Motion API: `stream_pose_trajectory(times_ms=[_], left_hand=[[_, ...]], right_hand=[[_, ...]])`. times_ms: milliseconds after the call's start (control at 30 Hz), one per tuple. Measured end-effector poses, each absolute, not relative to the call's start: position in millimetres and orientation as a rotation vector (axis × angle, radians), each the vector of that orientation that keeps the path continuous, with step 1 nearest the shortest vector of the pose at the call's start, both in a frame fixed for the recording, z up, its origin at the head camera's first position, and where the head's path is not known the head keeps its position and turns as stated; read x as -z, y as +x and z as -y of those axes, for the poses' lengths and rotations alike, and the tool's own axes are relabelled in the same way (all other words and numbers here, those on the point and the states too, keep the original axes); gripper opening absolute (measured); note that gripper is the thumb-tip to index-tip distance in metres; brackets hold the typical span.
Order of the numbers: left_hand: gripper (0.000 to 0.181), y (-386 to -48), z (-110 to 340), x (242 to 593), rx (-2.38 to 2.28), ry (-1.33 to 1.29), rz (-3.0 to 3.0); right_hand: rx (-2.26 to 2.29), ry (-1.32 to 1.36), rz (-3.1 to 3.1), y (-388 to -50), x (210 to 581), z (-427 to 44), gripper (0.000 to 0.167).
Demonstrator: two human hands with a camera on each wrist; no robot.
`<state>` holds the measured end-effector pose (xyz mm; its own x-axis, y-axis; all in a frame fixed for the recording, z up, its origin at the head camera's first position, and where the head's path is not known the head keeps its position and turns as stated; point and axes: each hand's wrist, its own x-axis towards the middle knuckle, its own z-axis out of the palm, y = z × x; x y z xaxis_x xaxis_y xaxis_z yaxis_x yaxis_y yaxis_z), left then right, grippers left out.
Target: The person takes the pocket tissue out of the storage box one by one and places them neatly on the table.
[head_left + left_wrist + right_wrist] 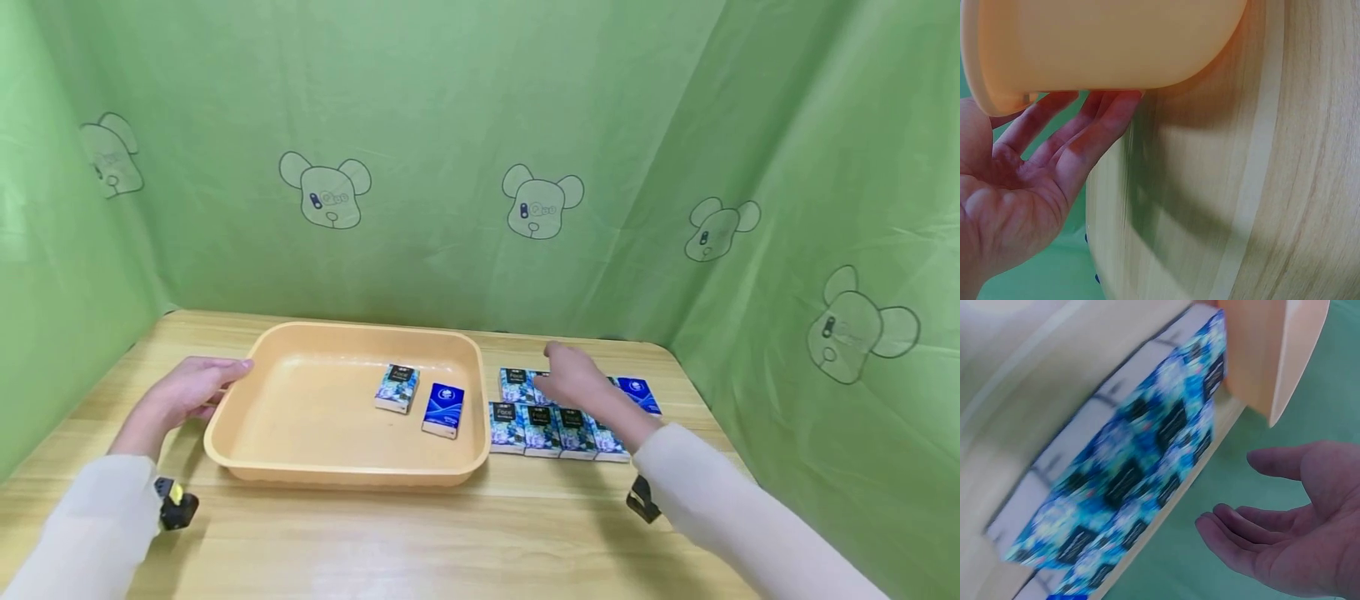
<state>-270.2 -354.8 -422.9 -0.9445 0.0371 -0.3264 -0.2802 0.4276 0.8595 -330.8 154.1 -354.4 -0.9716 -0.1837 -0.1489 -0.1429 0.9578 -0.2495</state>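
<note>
A peach plastic tray [322, 421] stands on the table, with a floral tissue pack [397, 388] and a plain blue tissue pack [444, 410] lying in its right half. At the tray's left side my left hand [191, 387] grips the rim, thumb on top. The left wrist view shows its fingers [1094, 134] against the outer wall. Right of the tray, floral tissue packs [542, 432] lie in two rows, with a blue pack [637, 393] at the far right end. My right hand [573, 382] hovers over the back row, holding nothing, thumb and fingers apart in the right wrist view.
The wooden table [352, 542] extends in front of the tray. Green curtain [435, 267] with bear-face drawings surrounds its back and sides. The tray's right wall stands close beside the front row of packs.
</note>
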Motion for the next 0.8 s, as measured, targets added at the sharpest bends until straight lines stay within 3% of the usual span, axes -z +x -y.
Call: stream_pose_trajectory(times_ms=[800], left_hand=[[0.076, -271.1, 354.7, 423.4, -1.55, -0.231, -2.363]], right_hand=[[0.317, -0.568, -3.033, -306.1, 377.9, -45.0, 0.058]])
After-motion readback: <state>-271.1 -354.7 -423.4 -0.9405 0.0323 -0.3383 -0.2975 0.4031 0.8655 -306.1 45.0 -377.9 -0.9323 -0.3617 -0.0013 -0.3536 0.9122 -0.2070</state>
